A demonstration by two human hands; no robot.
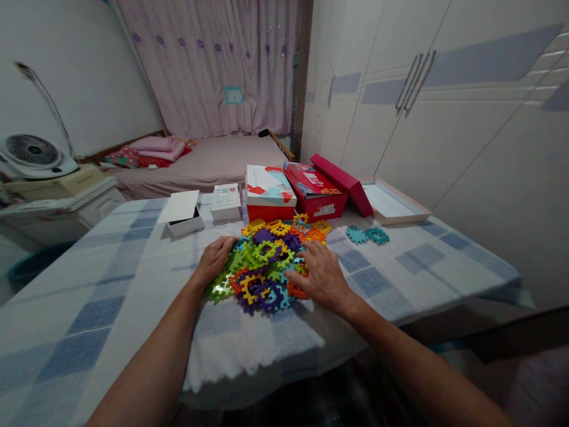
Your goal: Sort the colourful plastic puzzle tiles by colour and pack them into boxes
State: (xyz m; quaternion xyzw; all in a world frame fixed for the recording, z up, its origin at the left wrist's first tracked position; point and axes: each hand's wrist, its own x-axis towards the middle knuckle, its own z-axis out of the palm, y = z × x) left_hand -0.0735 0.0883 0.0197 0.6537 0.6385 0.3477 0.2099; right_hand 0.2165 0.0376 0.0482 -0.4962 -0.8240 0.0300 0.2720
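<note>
A heap of toothed plastic pieces shaped like gears (267,252) lies on the tablecloth in front of me, in green, yellow, purple, orange and blue. My left hand (217,258) rests along the heap's left side, fingers stretched forward, with no piece seen in its grasp. On the right side my right hand (323,276) touches the heap with fingers spread; parts of some pieces are hidden beneath it. Two teal gear pieces (368,235) lie apart from the heap, to the right.
Behind the heap stand a white-and-red box (270,190), a red box (320,198) with a leaning red lid (344,184), and a small white box (226,201). An ajar white box (185,222) is left; a shallow tray (395,204) is right. The table's near edge (267,373) is close.
</note>
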